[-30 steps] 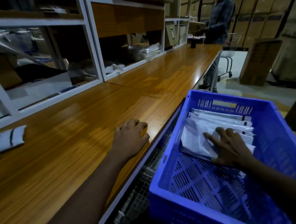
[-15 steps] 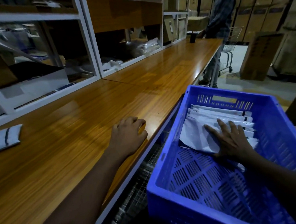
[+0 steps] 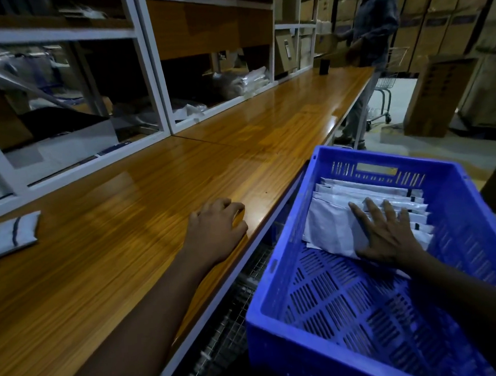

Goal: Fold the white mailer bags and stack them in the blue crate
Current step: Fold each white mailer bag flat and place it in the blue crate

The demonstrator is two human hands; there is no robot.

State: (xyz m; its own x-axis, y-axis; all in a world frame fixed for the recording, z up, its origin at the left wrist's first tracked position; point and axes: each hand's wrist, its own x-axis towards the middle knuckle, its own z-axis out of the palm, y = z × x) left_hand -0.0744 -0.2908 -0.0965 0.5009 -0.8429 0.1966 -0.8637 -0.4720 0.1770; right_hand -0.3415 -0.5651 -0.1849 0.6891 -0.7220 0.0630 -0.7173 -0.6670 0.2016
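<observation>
Nearest, at the lower right of the frame, the blue crate sits just beside the front edge of the table, its slotted floor showing in the near half. What it stands on is hidden. Both forearms reach in from the bottom of the frame.

The right hand lies inside the crate, right of centre, palm down. Its grip is fully spread, fingers straight and fanned, and it presses flat on the white mailer bags rather than holding any. The folded bags lie overlapped in a row against the crate's far wall, the nearest one on top under the palm.

Left of the crate, at mid-frame, the left hand rests knuckles up on the table close to its front edge. Its grip is loose, fingers bent, with nothing in it. Wire mesh shows below the table edge, at the bottom centre.

Farther left, at the frame's left edge, one more folded white bag lies on the table, well apart from both hands.

Behind the table, white-framed shelves fill the upper left, holding dim packets and boxes. At the upper right another person stands at the table's far end, near a wire cart and a tall cardboard box.
</observation>
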